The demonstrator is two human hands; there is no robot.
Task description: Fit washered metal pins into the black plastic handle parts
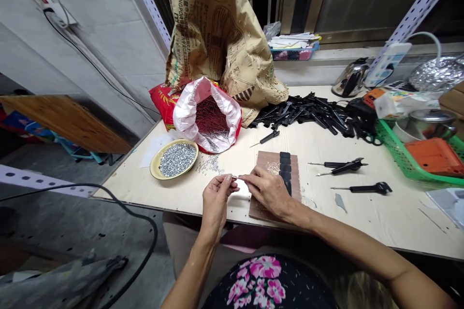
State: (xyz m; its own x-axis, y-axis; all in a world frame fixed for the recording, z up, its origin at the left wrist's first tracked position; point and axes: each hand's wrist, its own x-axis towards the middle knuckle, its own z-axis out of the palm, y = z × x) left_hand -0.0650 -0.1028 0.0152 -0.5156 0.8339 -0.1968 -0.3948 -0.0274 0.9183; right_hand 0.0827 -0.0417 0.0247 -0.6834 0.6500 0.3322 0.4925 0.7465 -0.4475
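My left hand (pixel 216 195) is closed in a pinch in front of the table's near edge. Between its fingertips shows a small thin piece (pixel 234 177), too tiny to name exactly. Reaching in from the right, my right hand (pixel 268 189) has its fingers pressed together, their tips close to the same piece; what they grip is hidden. Under the right hand lies a brown wooden board (pixel 268 157) with a row of black pads (pixel 285 166). Left of the hands, a yellow bowl (pixel 156 172) holds many small silver metal pieces (pixel 177 159), and more are scattered beside it.
A red and white bag (pixel 186 106) of thin dark-red rods (pixel 212 118) leans before a brown paper sack (pixel 250 34). Black plastic parts (pixel 308 111) form a heap behind. Several black-handled pieces with metal shafts (pixel 366 188) lie right, near a green basket (pixel 402 166).
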